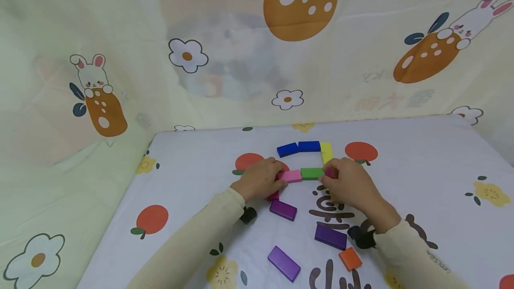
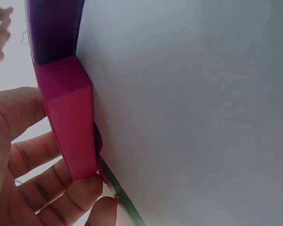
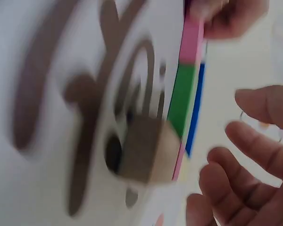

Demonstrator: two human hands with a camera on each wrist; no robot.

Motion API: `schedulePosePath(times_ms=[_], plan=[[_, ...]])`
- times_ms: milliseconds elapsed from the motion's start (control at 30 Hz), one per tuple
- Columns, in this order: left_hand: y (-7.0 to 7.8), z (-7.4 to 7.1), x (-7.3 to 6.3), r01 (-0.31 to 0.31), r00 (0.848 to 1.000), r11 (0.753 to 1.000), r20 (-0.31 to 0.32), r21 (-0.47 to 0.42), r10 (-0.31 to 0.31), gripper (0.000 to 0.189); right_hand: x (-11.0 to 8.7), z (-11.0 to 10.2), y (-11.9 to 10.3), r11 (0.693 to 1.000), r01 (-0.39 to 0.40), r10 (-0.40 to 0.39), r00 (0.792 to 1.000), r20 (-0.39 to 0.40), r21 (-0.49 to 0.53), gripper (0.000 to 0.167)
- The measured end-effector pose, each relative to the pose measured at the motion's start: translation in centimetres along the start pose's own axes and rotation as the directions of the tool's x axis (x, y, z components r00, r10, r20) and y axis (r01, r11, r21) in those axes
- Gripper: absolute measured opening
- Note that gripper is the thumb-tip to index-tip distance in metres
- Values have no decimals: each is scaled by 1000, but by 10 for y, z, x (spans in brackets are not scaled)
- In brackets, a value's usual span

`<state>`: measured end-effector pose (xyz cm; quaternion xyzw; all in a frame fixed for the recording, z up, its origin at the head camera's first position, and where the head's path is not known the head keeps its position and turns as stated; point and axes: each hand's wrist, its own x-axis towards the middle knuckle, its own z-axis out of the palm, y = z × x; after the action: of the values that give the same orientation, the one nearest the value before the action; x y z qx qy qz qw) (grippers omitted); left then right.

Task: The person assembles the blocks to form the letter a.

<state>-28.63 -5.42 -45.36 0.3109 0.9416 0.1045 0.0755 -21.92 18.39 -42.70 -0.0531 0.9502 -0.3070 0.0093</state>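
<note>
My left hand [image 1: 261, 178] is at the left corner of a line of blocks, its fingers curled round a crimson block [image 2: 73, 134]. A pink block [image 1: 291, 176] lies just past those fingertips, its end touching a green block [image 1: 311, 174]. At the line's right end is my right hand [image 1: 351, 182], beside a magenta block [image 1: 331, 172] partly covered by the fingers. In the right wrist view the right fingers [image 3: 245, 141] are spread loosely with nothing between them. A blurred tan block-like shape [image 3: 148, 148] shows near the line's end.
Behind the line lie blue blocks [image 1: 308, 146] and a yellow block [image 1: 327, 151]. A purple block [image 1: 283, 210] follows the crimson one. Nearer are a dark purple block [image 1: 330, 236], a lighter purple block [image 1: 283, 263] and an orange block [image 1: 350, 259] on the printed cloth [image 1: 188, 231].
</note>
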Motion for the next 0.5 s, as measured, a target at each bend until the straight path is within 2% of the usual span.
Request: schedulePosePath(times_ms=[100,167,333,500], plan=[[1,-2,-1,13,1000,1000,-7,-20,-13,38,-18,8,-12,995,98,-98,994,52,2,12],[2,-3,-1,24,1000,999,-13,-29,-24,38,-30,15,-20,988,156,-154,983,103,-14,10],[3,-1,-3,43,999,998,-19,-37,-43,40,-56,36,-39,963,246,-214,947,240,-110,21],[4,1,-5,47,999,998,-11,-43,-48,42,-75,53,-48,919,338,-271,916,296,-201,36]])
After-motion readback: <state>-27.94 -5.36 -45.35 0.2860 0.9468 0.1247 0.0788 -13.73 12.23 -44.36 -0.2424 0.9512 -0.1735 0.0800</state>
